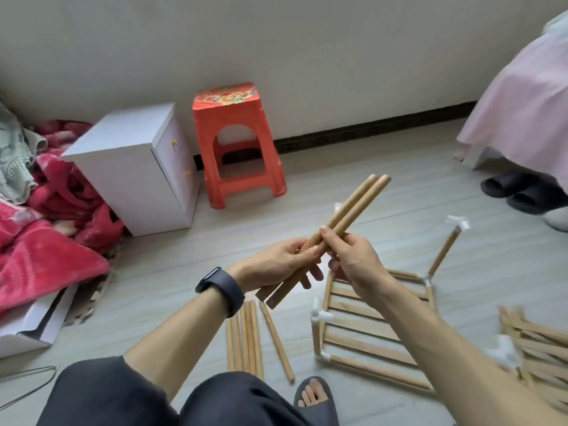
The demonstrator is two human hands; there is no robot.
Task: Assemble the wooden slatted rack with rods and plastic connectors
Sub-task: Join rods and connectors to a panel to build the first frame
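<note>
Where the two rods are: the two rods [350, 212] are up in the air over the floor [184, 272], side by side and touching, with their far ends tipped up toward the wall edge.
Left hand: the left hand [276, 262] has its fingers curled round the lower part of both rods.
Right hand: the right hand [353, 259] pinches the same rods near their middle, thumb on top.
Rack: the rack [358, 331] lies flat on the floor under the right arm. It is part built, with slats across it and white connectors [321, 316] at its corners. One short rod [445, 252] stands up from its far right corner.
Loose rods: more loose rods [246, 339] lie on the floor just beside the rack's left edge.
How they feel: the rods look light, hard and smooth, so I think they will not bend but could slip or roll.
Where to hold: I would hold one rod near the end that goes in, so it stays straight when pushed into a connector.
Watch out: the plastic may crack if a rod goes in crooked.
</note>
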